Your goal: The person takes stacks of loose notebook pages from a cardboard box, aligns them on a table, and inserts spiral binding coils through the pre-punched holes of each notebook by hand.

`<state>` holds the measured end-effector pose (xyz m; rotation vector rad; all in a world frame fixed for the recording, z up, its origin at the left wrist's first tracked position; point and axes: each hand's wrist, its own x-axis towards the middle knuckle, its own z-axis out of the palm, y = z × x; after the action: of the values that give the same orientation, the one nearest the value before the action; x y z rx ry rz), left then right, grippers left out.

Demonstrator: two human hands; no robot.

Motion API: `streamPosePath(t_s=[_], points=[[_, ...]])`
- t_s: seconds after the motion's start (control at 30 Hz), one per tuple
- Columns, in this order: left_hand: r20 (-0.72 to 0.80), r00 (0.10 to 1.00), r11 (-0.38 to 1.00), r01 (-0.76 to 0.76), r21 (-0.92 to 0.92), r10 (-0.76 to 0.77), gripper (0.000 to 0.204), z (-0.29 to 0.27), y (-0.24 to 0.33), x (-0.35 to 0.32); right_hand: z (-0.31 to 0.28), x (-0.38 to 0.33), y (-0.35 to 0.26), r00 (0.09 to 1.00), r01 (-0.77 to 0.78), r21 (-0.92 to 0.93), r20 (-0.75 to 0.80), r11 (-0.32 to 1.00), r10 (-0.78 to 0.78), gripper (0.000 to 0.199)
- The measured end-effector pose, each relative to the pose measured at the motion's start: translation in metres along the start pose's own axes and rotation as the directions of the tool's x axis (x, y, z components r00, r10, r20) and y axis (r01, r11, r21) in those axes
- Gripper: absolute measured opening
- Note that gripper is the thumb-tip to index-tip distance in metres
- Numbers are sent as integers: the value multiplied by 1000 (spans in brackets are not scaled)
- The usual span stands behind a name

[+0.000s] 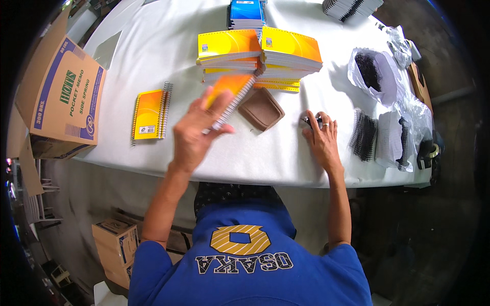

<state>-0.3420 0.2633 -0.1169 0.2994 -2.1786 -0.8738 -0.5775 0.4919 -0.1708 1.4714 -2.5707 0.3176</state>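
Note:
My left hand [193, 125] grips a yellow-orange pocket notebook [232, 92] with a pale spiral edge; both are smeared by motion above the table. On the table's right half, my right hand [322, 137] rests with its fingers curled over a small dark object [312, 122], mostly hidden. Between the hands lies a brown ribbed, shallow tray-like piece [262, 110]. Behind it stand two stacks of yellow-orange notebooks, a left stack [228, 45] and a right stack [291, 46]. To the left lies a small pile of spiral-bound notebooks [149, 115].
A large open cardboard box [69, 97] stands at the left edge. Blue notebooks [246, 14] are stacked at the back. At right lie black spiral coils [363, 136], plastic bags with more coils [375, 76], and a tape roll [434, 151]. Cartons [116, 245] sit below on the left.

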Motion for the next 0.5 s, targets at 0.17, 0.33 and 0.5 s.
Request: streamPosePath(t_s=[0.17,0.33,0.5], points=[[132,991,904,-72,423,17,58,55,-8,-39,-10,-12,-31,991,106,42,-91,993,-102,52],[103,994,817,-91,569,39,57,62,-13,-49,-26,-24,-109,973,229,215,-62,950,-220,52],[75,997,796,-59,603,17,54,63,-6,-46,-24,-17,-120,962,273,189,-55,943,-268,37]])
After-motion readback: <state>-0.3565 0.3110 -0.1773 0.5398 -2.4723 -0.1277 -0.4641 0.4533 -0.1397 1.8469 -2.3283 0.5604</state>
